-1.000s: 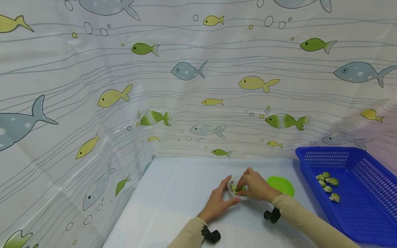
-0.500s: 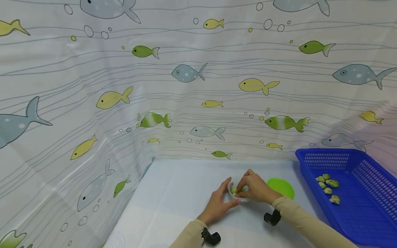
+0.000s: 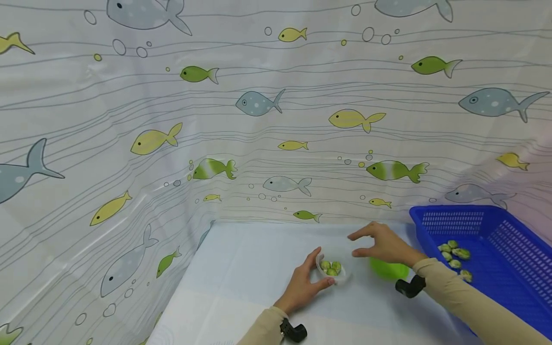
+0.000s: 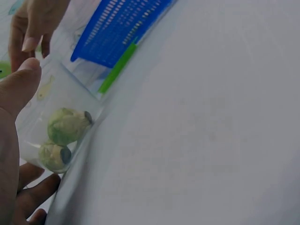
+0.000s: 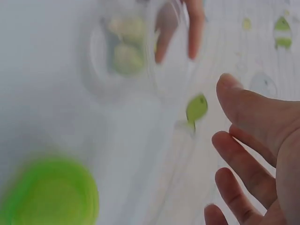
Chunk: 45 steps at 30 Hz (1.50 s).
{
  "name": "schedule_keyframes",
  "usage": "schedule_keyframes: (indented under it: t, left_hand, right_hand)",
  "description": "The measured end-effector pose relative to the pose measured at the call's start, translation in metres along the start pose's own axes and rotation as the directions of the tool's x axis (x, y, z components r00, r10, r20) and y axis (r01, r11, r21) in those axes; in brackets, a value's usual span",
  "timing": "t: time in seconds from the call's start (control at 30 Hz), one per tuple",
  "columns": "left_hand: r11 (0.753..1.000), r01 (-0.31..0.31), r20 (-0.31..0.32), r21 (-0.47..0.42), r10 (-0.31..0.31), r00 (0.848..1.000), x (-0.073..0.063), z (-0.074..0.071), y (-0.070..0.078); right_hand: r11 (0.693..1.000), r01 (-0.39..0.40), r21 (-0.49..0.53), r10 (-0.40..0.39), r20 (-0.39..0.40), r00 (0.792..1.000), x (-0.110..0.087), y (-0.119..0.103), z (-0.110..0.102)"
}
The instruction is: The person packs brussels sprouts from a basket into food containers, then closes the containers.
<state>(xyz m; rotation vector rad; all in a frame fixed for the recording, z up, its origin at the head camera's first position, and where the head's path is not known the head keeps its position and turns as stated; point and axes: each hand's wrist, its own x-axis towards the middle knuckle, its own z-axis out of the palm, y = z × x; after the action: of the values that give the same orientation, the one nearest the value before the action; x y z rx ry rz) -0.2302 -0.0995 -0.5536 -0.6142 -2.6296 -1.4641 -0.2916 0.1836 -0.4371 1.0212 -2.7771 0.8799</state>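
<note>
A clear plastic container [image 3: 343, 277] stands on the white table with several Brussels sprouts [image 3: 331, 269] inside. My left hand [image 3: 301, 283] holds it from the left, thumb on the near side and fingers round the far side. Through its wall the left wrist view shows two sprouts [image 4: 66, 126] low down. To the right, above the table, my right hand [image 3: 384, 244] is spread with nothing in it; its fingers are apart in the right wrist view. Below that hand lies a round green lid [image 3: 389, 271], partly covered by it in the head view.
A blue perforated basket [image 3: 509, 287] stands at the right, with several more Brussels sprouts [image 3: 460, 254] along its left side. The fish-patterned curtain [image 3: 258, 158] rises behind the table and along its left.
My right hand has come up out of the container and moved right, over the lid, uncovering the sprouts. My left hand keeps its hold. The head view has shifted slightly.
</note>
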Motion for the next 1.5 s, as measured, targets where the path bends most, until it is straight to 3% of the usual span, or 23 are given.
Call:
schedule_keyframes:
  t: [0.27,0.5,1.0,1.23,1.5]
  left_hand:
    - [1.0,-0.012,-0.019,0.012,0.012,1.0,-0.002,0.001,0.001]
    - [1.0,-0.021,-0.022,0.014,0.021,1.0,-0.002,0.001,-0.002]
    - [1.0,-0.019,-0.026,0.006,0.019,0.999,-0.003,0.001,-0.004]
    - [1.0,-0.027,-0.029,0.009,0.027,0.999,-0.001,0.002,-0.005]
    - [1.0,-0.022,-0.022,-0.003,0.022,1.0,0.001,0.002,-0.005]
  right_hand:
    - [0.992,-0.126,-0.006,0.126,-0.069,0.99,-0.035,0.045,-0.065]
    - [0.971,-0.233,-0.052,0.225,-0.126,0.966,-0.074,0.087,-0.096]
    - [0.894,-0.427,-0.135,0.41,-0.139,0.902,-0.131,0.162,-0.097]
    - [0.875,-0.468,-0.124,0.459,-0.095,0.883,-0.144,0.17,-0.096]
    - [0.861,-0.485,-0.153,0.474,-0.101,0.875,-0.148,0.176,-0.096]
